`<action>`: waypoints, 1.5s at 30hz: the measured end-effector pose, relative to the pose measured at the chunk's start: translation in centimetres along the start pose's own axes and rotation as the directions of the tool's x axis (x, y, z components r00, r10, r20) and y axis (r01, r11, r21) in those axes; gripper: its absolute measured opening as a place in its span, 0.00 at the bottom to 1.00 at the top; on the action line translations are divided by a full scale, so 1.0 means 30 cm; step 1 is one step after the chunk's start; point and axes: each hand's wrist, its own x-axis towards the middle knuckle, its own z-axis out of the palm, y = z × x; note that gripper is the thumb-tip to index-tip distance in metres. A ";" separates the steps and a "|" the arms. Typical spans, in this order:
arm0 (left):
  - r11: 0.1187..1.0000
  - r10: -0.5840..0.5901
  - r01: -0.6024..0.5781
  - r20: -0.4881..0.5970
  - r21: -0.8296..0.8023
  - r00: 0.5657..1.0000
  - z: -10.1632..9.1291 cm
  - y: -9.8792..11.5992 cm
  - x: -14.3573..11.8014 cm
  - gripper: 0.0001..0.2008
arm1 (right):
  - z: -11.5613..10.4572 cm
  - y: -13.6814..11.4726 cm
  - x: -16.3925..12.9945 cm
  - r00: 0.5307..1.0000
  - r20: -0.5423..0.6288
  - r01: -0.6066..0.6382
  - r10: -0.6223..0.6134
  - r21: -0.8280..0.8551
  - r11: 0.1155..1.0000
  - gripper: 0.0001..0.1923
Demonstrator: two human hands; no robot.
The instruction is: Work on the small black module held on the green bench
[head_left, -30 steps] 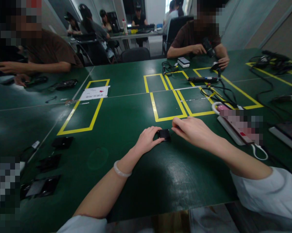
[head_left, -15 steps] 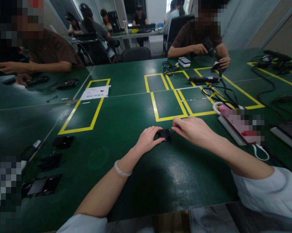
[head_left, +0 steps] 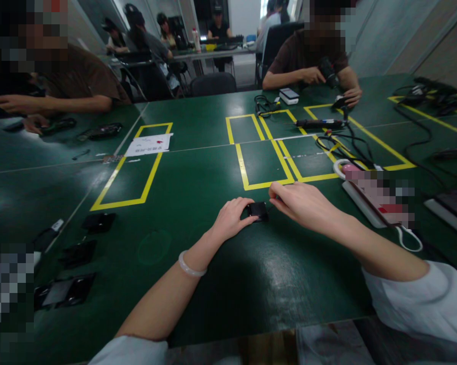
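Observation:
A small black rectangular part (head_left: 258, 211) lies on the green table in front of me. My left hand (head_left: 232, 215) grips its left end between thumb and fingers. Just to the right of the part is my right hand (head_left: 294, 198), its fingers pinched together. Whatever that pinch holds is thin and dark, too small to make out. Several more black parts lie to the left, among them a small black block (head_left: 99, 222), a black piece (head_left: 79, 252) and a dark piece with a grey patch (head_left: 65, 291).
Yellow tape outlines (head_left: 268, 185) mark the green table (head_left: 198, 177). A paper sheet (head_left: 149, 144) lies on the left outline. At right are a pink-and-white phone-like item (head_left: 376, 197), black cables (head_left: 359, 139) and a black pen-like tool (head_left: 319, 124). Across the table, a co-worker holds a power drill (head_left: 329, 73).
Almost nothing differs. Both my hands stay in place at the black part, and the right fingertips shift very slightly.

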 end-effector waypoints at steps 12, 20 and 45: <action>1.000 0.002 -0.002 -0.007 0.004 1.000 0.002 0.002 0.001 0.19 | -0.004 -0.001 -0.007 1.000 0.007 0.005 -0.005 -0.010 1.000 0.07; 1.000 0.004 -0.004 -0.005 0.007 1.000 0.004 -0.001 0.000 0.19 | -0.012 -0.003 -0.009 1.000 -0.006 0.017 -0.017 0.014 1.000 0.08; 1.000 0.005 -0.005 -0.006 0.011 1.000 0.004 -0.001 0.000 0.18 | -0.011 -0.007 -0.006 1.000 -0.017 0.012 -0.011 0.036 0.999 0.08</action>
